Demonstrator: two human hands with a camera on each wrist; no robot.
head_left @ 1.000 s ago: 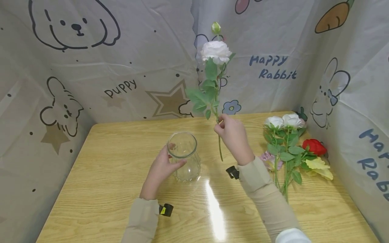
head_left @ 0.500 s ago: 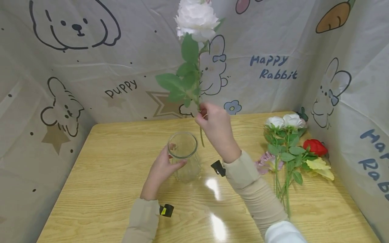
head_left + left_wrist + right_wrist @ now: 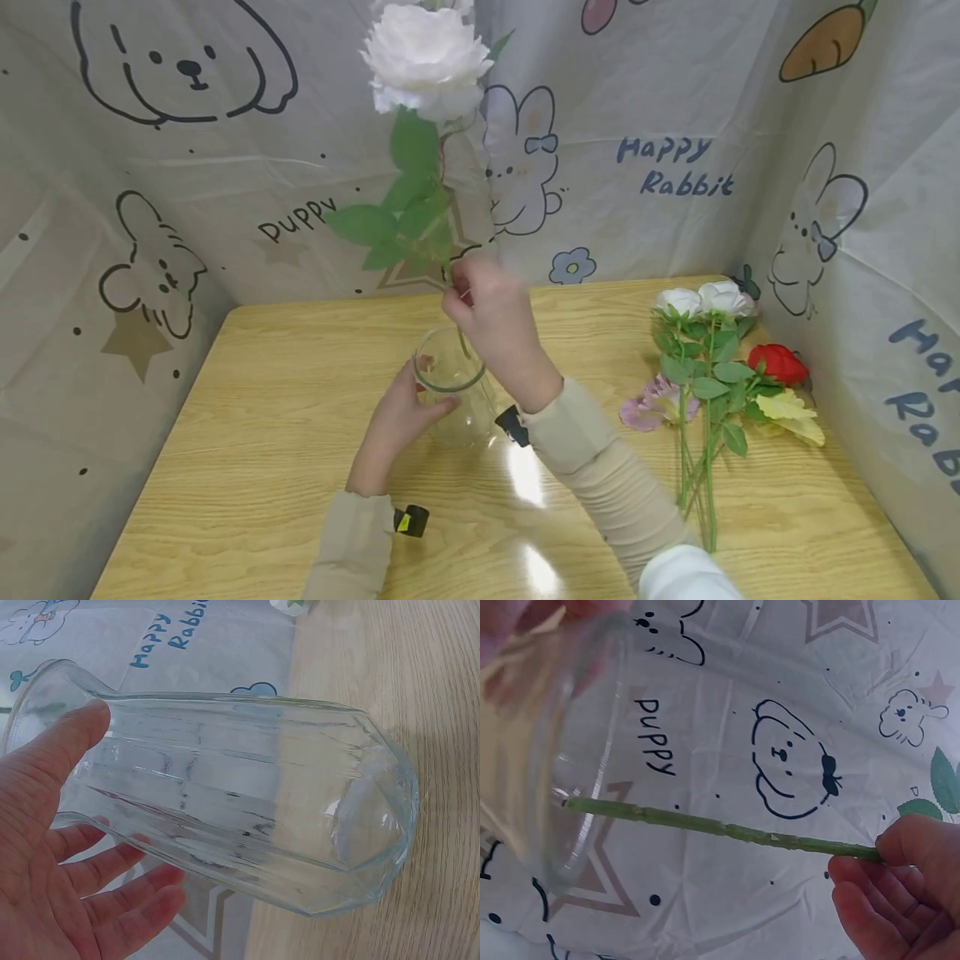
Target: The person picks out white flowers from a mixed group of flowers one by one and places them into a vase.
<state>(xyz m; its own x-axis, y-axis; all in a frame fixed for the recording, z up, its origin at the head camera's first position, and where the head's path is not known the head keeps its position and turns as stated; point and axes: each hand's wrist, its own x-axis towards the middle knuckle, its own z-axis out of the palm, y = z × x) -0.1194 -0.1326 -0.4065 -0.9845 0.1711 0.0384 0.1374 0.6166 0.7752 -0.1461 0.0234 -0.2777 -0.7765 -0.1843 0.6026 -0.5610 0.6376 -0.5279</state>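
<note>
R hand point(image 3: 497, 332) pinches wht flower point(image 3: 427, 62) at stem, L hand point(image 3: 396, 419) grips vase point(image 3: 247, 780)

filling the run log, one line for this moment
left hand: holds glass vase; right hand: pinches white flower by stem; stem tip: at vase mouth

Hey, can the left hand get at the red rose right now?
Probably not as things stand: the left hand is gripping the glass vase near its neck, and the right arm stretches between that hand and the red rose.
</note>
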